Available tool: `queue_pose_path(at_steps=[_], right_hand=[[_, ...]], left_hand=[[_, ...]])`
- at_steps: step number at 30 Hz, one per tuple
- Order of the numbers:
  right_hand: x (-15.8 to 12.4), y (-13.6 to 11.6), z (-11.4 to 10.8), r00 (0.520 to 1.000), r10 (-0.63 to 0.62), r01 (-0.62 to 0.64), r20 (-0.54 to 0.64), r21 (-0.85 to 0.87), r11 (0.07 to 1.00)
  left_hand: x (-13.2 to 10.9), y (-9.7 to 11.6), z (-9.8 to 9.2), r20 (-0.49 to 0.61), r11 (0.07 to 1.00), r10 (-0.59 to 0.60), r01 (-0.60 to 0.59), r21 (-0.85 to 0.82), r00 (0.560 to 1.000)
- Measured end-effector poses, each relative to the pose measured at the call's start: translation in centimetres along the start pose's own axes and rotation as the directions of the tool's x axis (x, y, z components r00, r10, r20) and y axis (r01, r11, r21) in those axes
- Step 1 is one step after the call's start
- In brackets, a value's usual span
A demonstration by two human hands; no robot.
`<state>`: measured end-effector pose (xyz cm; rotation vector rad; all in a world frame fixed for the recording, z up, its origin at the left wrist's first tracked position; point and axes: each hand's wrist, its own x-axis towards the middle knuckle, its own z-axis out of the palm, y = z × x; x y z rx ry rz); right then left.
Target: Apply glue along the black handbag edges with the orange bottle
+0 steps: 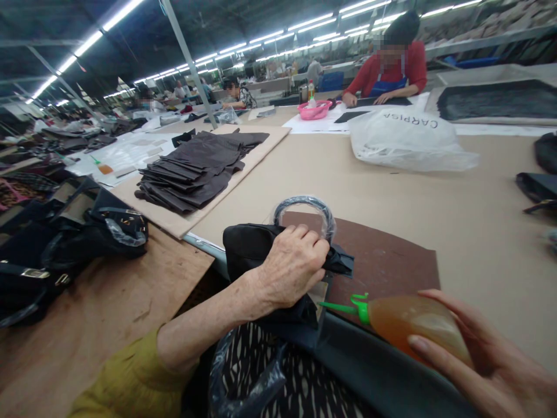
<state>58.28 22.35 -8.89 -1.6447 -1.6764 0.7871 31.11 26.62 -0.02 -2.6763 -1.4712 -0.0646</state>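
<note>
My left hand [296, 264] is closed on the black material of a handbag [246, 249] at the table's front edge. One plastic-wrapped handle [304, 200] of the bag arches up behind that hand; another wrapped handle [248, 392] hangs below, over patterned cloth. My right hand [487, 360] grips a squeeze bottle [413, 325] of amber liquid, tipped on its side. The bottle's green nozzle [337, 306] points left and its tip meets or nearly meets the bag's edge just under my left hand. Whether liquid comes out cannot be seen.
A brown sheet [387, 249] lies behind the bag. Stacked dark pieces [195, 165] rest on a board at left, near black bags [100, 232] on a wooden table. A white plastic bag [404, 139] lies farther back. A co-worker in red [391, 64] works across the table.
</note>
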Motion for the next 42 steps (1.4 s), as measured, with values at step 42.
queue_pose_path(at_steps=[42], right_hand=[[3.5,3.3,1.6,0.835,-0.463,0.428,-0.296,-0.179,0.886]], left_hand=[[4.6,-3.6,-0.4,0.011,1.000,-0.014,0.014,-0.022,1.000]])
